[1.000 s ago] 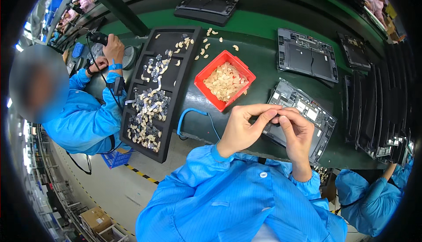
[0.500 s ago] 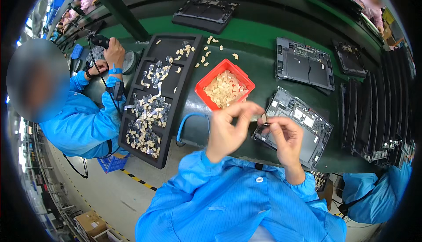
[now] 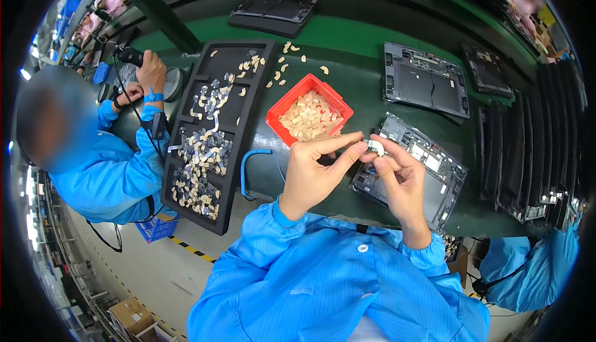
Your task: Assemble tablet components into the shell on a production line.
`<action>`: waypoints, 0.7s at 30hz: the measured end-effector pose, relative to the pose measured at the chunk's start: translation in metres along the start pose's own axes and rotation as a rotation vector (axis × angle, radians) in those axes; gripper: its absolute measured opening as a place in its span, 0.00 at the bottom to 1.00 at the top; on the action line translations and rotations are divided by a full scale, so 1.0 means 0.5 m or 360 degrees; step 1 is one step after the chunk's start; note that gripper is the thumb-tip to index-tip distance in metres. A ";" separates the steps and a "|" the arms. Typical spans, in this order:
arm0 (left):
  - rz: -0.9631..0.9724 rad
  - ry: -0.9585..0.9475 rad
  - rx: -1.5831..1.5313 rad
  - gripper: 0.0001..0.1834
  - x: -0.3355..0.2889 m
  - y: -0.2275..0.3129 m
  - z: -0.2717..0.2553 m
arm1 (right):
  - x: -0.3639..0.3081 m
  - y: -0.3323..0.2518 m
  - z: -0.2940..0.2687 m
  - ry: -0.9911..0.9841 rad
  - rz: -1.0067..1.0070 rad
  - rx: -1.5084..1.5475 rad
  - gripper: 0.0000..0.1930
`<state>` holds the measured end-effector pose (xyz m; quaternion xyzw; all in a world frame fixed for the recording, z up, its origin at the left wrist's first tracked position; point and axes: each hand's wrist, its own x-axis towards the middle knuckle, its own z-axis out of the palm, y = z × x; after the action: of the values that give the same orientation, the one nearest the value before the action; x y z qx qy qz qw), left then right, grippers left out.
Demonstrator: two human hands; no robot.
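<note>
Left hand [image 3: 313, 171] and right hand [image 3: 400, 180] pinch one small pale curved strip [image 3: 374, 147] between their fingertips, above the green bench's [image 3: 347, 37] near edge, between the red parts bin [image 3: 309, 115] and an opened tablet chassis [image 3: 413, 168]. The strip looks featherlight, thin and flexible, probably easily creased; a fingertip hold at its ends seems to suit it best.

hands meet mid-frame

both blue-sleeved forearms rise from the lower edge. the left hand [image 3: 313, 171] and right hand [image 3: 397, 177] are raised just right of centre, fingertips pinched together and touching, palms facing each other.
</note>
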<state>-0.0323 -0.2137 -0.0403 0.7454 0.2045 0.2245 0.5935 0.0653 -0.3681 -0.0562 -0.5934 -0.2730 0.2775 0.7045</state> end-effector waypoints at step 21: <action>0.0196 -0.0026 -0.0058 0.05 -0.005 0.018 -0.019 | -0.009 -0.008 0.005 -0.0129 -0.0068 -0.0085 0.17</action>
<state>-0.0393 -0.2096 -0.0299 0.7474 0.1495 0.2582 0.5936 0.0605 -0.3704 -0.0519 -0.5944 -0.3213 0.2790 0.6824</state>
